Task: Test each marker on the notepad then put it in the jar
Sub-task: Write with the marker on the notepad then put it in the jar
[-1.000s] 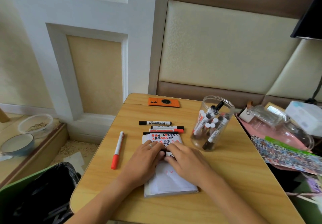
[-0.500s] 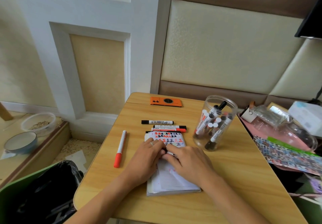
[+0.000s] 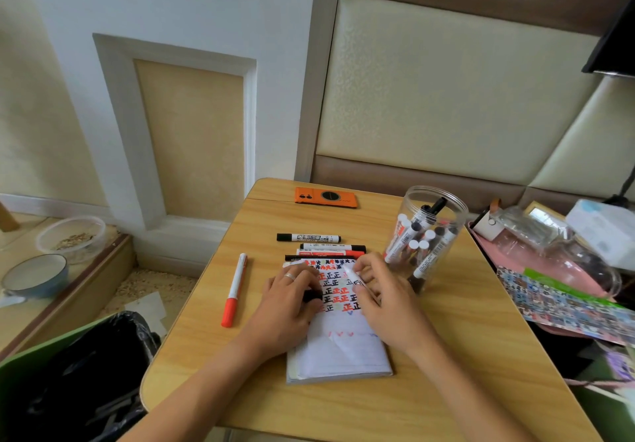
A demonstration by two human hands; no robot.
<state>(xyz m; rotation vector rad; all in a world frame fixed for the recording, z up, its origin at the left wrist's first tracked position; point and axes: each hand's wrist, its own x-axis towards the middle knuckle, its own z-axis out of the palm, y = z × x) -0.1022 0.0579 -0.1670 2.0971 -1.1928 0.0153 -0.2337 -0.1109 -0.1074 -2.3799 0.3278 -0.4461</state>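
A white notepad (image 3: 338, 348) lies on the wooden table (image 3: 464, 355), its top half covered in red and black marks. My right hand (image 3: 385, 300) holds a white-bodied marker (image 3: 354, 278) slanted over the pad. My left hand (image 3: 290, 299) rests on the pad's left side, fingers closed on a black marker cap (image 3: 311, 295). The clear plastic jar (image 3: 424, 235) stands to the right and holds several markers. Three markers (image 3: 326, 247) lie just beyond the pad. A red-capped pen (image 3: 234, 288) lies left of it.
An orange phone (image 3: 325, 197) lies at the table's far edge. A cluttered pink tray (image 3: 549, 269) with bags and a printed sheet sits right of the table. A black-lined bin (image 3: 79, 379) stands at lower left, with bowls (image 3: 34, 275) on a ledge.
My hands, joined over the pad before, have drawn apart. The cap has come off into my left hand and the marker body is in my right. The camera has tilted slightly.
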